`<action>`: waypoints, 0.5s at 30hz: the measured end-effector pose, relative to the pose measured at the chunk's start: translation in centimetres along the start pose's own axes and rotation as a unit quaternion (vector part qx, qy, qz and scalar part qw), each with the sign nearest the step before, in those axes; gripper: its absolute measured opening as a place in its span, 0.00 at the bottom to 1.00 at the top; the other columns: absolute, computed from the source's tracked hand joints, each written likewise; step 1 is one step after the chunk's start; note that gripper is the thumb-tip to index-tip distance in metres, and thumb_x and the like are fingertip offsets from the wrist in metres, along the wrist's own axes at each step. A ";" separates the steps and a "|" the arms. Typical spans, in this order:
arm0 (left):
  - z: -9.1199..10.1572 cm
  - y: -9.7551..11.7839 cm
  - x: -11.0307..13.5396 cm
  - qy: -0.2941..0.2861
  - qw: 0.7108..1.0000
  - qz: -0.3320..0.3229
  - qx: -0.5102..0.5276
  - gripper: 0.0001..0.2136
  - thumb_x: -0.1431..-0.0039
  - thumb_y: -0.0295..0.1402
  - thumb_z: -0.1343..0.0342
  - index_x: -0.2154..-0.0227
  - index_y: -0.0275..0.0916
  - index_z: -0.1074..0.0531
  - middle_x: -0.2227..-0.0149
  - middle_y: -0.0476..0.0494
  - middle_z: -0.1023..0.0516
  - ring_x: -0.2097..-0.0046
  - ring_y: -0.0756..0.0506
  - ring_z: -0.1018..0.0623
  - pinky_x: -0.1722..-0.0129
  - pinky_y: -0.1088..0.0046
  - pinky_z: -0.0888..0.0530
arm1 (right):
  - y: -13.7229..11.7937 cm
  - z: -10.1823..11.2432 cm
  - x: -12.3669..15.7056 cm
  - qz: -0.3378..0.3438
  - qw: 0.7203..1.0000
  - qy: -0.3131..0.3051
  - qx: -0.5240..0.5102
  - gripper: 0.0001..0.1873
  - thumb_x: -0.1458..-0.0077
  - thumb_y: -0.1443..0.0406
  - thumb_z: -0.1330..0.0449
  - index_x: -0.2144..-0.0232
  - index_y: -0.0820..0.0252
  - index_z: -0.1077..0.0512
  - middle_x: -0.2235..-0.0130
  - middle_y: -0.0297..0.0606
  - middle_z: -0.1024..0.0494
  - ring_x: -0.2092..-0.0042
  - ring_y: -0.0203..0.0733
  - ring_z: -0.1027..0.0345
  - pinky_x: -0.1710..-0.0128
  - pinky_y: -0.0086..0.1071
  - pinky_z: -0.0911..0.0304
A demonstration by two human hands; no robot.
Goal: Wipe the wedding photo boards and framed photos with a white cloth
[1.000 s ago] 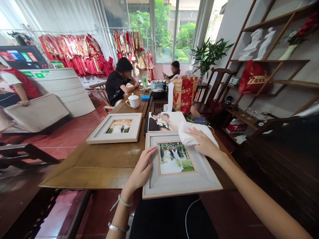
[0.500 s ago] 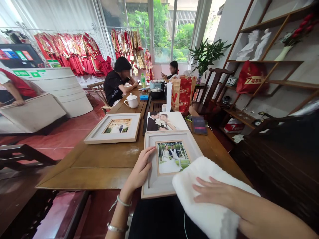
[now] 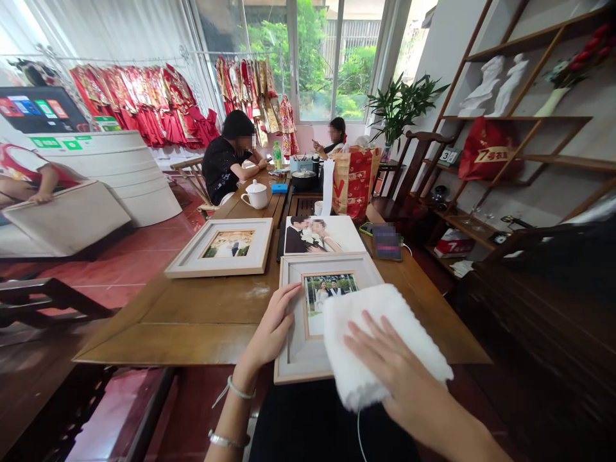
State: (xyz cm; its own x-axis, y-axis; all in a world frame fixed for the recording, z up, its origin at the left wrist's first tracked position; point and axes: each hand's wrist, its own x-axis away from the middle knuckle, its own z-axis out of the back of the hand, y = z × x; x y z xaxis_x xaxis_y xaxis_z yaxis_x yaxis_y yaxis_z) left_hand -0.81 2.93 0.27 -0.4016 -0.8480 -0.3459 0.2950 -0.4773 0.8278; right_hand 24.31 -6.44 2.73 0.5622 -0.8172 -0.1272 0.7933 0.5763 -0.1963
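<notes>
A light wood picture frame (image 3: 303, 372) leans over the near table edge, with a photo (image 3: 315, 298) of a couple inside its pale mat. My left hand (image 3: 276, 321) holds the frame's left side, fingertips over the mat close to the photo. Under my right hand (image 3: 385, 353) is a folded white cloth (image 3: 409, 314); the hand keeps it pressed to the frame with its fingers spread on top. The cloth hides the lower right of the photo and that corner of the frame. My right thumb is out of sight.
A second framed photo (image 3: 221, 247) lies on the wooden table (image 3: 192, 321) at left. Beyond my frame are a wedding print (image 3: 346, 234), a phone (image 3: 386, 242), a paper bag (image 3: 356, 183) and a lidded white cup (image 3: 256, 195). Two people sit at the far end.
My right hand has carried the cloth left and slightly up across the frame, covering more of the photo. The left hand stays on the frame's side.
</notes>
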 end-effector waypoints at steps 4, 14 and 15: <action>0.0 -0.1 0.0 -0.002 1.000 0.000 -0.003 0.25 0.42 0.21 0.57 0.43 0.44 0.38 0.39 0.44 0.40 0.36 0.43 0.43 0.35 0.57 0.49 | -2.3 0.2 0.6 0.158 0.987 -0.005 -0.038 0.41 0.61 0.77 0.48 0.41 0.60 0.39 0.36 0.44 0.43 0.34 0.57 0.66 0.38 0.59 0.58; 0.2 0.3 0.1 -0.008 1.000 0.013 0.004 0.25 0.42 0.20 0.58 0.42 0.45 0.39 0.38 0.44 0.41 0.36 0.43 0.44 0.35 0.57 0.50 | 5.0 1.7 -3.3 -0.089 0.993 -0.010 0.072 0.47 0.67 0.83 0.54 0.41 0.61 0.39 0.37 0.44 0.41 0.34 0.54 0.60 0.38 0.59 0.60; 0.2 0.3 0.1 -0.009 1.000 0.012 0.006 0.26 0.42 0.20 0.57 0.42 0.45 0.39 0.38 0.44 0.41 0.36 0.43 0.44 0.35 0.57 0.50 | 6.1 1.9 -4.2 -0.118 0.990 0.004 0.072 0.46 0.66 0.83 0.54 0.41 0.61 0.39 0.37 0.44 0.41 0.34 0.55 0.59 0.38 0.60 0.60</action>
State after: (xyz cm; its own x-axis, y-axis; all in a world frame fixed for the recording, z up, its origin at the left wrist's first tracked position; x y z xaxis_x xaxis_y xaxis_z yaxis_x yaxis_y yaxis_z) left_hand -0.97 2.72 0.60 -0.4096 -0.8548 -0.3187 0.2945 -0.4546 0.8406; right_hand 27.27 0.55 3.93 0.3566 -0.9287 -0.1020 0.9276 0.3650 -0.0798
